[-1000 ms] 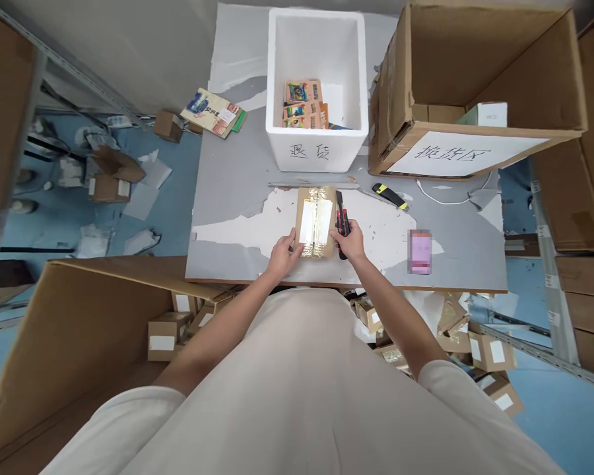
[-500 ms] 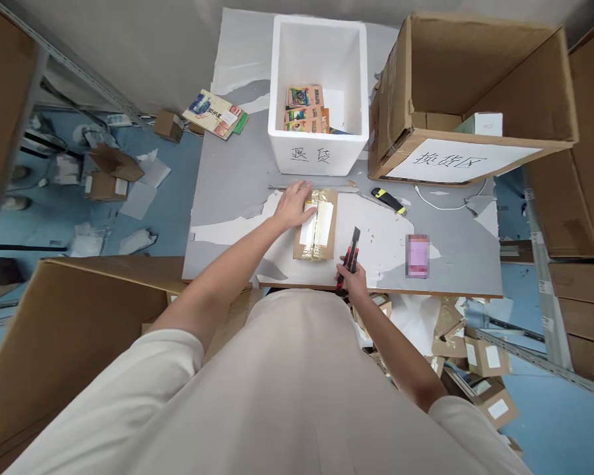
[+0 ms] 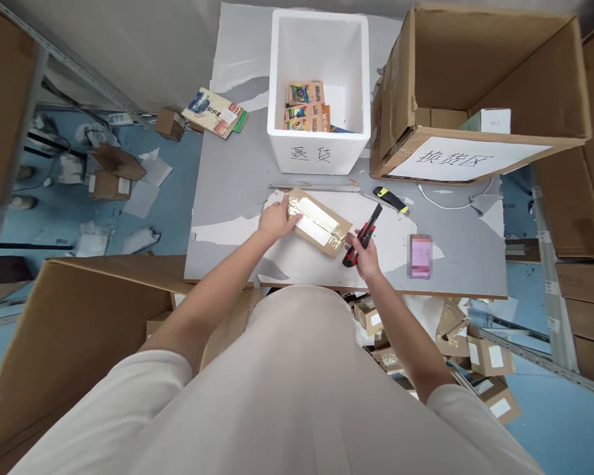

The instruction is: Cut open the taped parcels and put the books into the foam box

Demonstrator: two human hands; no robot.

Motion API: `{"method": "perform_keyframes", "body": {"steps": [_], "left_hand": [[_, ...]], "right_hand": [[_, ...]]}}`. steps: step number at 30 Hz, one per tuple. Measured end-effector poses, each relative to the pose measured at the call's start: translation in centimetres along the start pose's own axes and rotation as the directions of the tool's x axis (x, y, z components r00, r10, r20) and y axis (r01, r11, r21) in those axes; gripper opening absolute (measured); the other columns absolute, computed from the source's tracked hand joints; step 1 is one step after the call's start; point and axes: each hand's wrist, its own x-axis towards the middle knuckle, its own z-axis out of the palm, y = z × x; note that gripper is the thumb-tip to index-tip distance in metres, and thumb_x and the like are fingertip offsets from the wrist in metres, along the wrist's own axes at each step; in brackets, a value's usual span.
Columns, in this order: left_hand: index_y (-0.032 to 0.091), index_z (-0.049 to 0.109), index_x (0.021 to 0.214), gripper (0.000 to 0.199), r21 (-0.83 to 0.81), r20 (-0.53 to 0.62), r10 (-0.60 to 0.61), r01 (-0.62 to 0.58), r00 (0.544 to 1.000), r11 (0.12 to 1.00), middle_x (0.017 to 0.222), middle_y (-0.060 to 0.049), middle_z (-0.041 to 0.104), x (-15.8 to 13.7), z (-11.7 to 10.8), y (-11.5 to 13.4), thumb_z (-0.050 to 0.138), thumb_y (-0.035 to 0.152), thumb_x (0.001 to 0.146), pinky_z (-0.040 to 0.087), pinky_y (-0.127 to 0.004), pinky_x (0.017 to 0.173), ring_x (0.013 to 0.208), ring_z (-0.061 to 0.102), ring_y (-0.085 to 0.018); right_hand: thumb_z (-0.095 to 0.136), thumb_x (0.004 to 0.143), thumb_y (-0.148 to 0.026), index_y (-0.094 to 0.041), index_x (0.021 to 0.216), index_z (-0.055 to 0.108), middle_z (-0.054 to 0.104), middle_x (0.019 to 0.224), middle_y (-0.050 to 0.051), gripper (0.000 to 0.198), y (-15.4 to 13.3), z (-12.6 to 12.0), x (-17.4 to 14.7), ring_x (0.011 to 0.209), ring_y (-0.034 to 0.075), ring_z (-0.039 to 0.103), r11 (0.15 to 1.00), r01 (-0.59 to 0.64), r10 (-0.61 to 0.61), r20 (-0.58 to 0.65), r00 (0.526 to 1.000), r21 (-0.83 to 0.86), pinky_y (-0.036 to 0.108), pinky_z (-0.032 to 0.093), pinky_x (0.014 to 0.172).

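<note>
A small taped cardboard box with white labels lies turned at a slant on the table in front of me. My left hand grips its left end, thumb over the top and fingers at the far edge. In my right hand is a red and black box cutter, its tip pointing up and away to the right. That hand is close to the box's right end; whether the fingers touch it I cannot tell. Beyond the cutter lies a second box cutter, yellow and black.
A white foam box holding colourful packets stands at the table's back. Right of it is a large open carton. A pink, blurred phone-like item lies at right, flat printed packages at left. Another open carton stands left of me.
The small box has turned from straight to slanted, its near end swinging right. My left hand has shifted left and down, and my right hand has moved right and slightly up with the cutter.
</note>
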Motion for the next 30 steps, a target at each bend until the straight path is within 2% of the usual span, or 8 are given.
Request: {"method": "perform_keyframes", "body": {"steps": [4,8,11,14,17,20,25,30], "left_hand": [[0.009,0.023,0.147,0.108,-0.149,-0.022,-0.061,0.057,0.998,0.987,0.125,-0.019,0.059,-4.6,1.8,-1.0,0.067,0.066,0.066,0.046,-0.04,0.092,0.114,0.056,-0.034],[0.011,0.007,0.152,0.127,-0.144,-0.083,-0.125,0.112,0.989,0.983,0.136,-0.023,0.048,-5.8,2.7,-0.8,0.074,0.064,0.059,0.044,-0.045,0.094,0.121,0.051,-0.038],[0.008,0.004,0.152,0.141,0.018,-0.105,-0.004,0.006,0.994,1.0,0.151,-0.028,0.024,-4.4,2.1,-0.4,0.077,0.069,0.048,0.027,-0.055,0.108,0.139,0.024,-0.046],[0.007,0.004,0.152,0.147,0.118,0.003,0.214,-0.213,0.977,0.97,0.157,-0.027,0.005,-2.5,1.5,-0.1,0.075,0.075,0.043,0.006,-0.06,0.112,0.143,0.002,-0.048],[0.008,0.004,0.152,0.143,0.121,0.084,0.34,-0.349,0.937,0.93,0.157,-0.025,0.008,-1.3,1.5,0.1,0.07,0.078,0.046,-0.003,-0.06,0.113,0.143,0.005,-0.046],[0.009,0.008,0.152,0.135,0.105,0.09,0.373,-0.381,0.923,0.918,0.154,-0.024,0.021,-1.3,1.9,0.1,0.066,0.077,0.052,-0.004,-0.06,0.113,0.14,0.018,-0.044],[0.009,0.01,0.152,0.133,0.104,0.069,0.361,-0.366,0.93,0.925,0.15,-0.024,0.029,-1.6,2.2,0.1,0.067,0.075,0.051,-0.001,-0.059,0.113,0.134,0.028,-0.043],[0.01,0.01,0.152,0.135,0.118,0.069,0.356,-0.362,0.932,0.925,0.149,-0.023,0.031,-1.5,2.3,0.3,0.068,0.076,0.049,-0.001,-0.059,0.112,0.132,0.029,-0.043]], "right_hand": [[0.061,0.083,-0.04,-0.023,0.113,0.051,0.064,0.124,0.009,0.037,-2.2,0.1,4.4,0.115,0.02,0.059,0.943,0.11,-0.083,0.098,0.992,-0.316,0.037,0.048,0.096],[0.052,0.089,-0.041,-0.024,0.119,0.049,0.062,0.128,0.01,0.035,-3.2,0.7,6.4,0.119,0.018,0.055,0.833,0.188,-0.09,0.207,0.974,-0.521,0.033,0.048,0.093],[0.049,0.089,-0.047,-0.024,0.121,0.048,0.063,0.125,0.01,0.039,-3.5,-0.1,5.9,0.114,0.019,0.057,0.765,0.249,-0.127,0.239,0.963,-0.595,0.031,0.051,0.085],[0.053,0.087,-0.047,-0.023,0.119,0.051,0.067,0.104,0.009,0.041,-3.7,-2.2,4.1,0.089,0.019,0.063,0.738,0.246,-0.11,0.248,0.963,-0.628,0.032,0.053,0.076],[0.054,0.085,-0.047,-0.023,0.131,0.042,0.063,0.084,0.002,0.053,-3.9,-4.6,1.8,0.062,0.014,0.059,0.744,0.177,-0.024,0.24,0.971,-0.644,0.031,0.053,0.06],[0.055,0.083,-0.046,-0.027,0.141,0.034,0.061,0.087,0.0,0.065,-3.7,-5.9,0.2,0.056,0.011,0.056,0.779,0.126,0.041,0.251,0.967,-0.614,0.028,0.053,0.052],[0.054,0.085,-0.041,-0.025,0.147,0.034,0.06,0.086,0.001,0.067,-3.2,-5.6,-0.6,0.053,0.008,0.055,0.79,0.041,0.15,0.257,0.955,-0.611,0.024,0.052,0.048],[0.056,0.085,-0.034,-0.026,0.146,0.037,0.06,0.079,0.0,0.065,-4.3,-4.8,0.2,0.049,0.008,0.054,0.771,0.026,0.178,0.255,0.951,-0.637,0.023,0.051,0.044]]}}
